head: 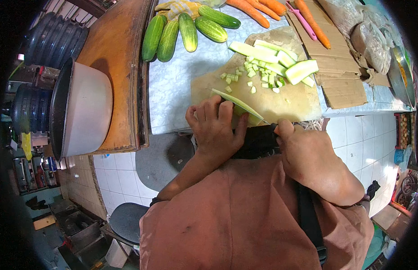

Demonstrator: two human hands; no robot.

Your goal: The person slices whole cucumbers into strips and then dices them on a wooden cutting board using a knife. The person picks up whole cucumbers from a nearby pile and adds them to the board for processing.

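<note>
My left hand (215, 126) presses a pale green cucumber piece (241, 102) against the near part of a worn cutting board (290, 104), fingers curled over it. In my right hand (306, 152) is a knife (265, 121), its dark handle mostly covered by my fingers. The blade lies along the cucumber piece, and its exact edge is hard to make out. Farther up the board are small diced cucumber cubes (264, 75). Several long cucumber slabs (301, 71) overlap behind and beside the cubes.
Whole cucumbers (188, 32) and carrots (251, 12) lie at the marbled table's far side. A pink peeler (302, 21) and another carrot (313, 23) rest on cardboard (343, 89). Plastic bags (370, 44) sit at right. A large metal pot (87, 109) stands on the wooden surface at left.
</note>
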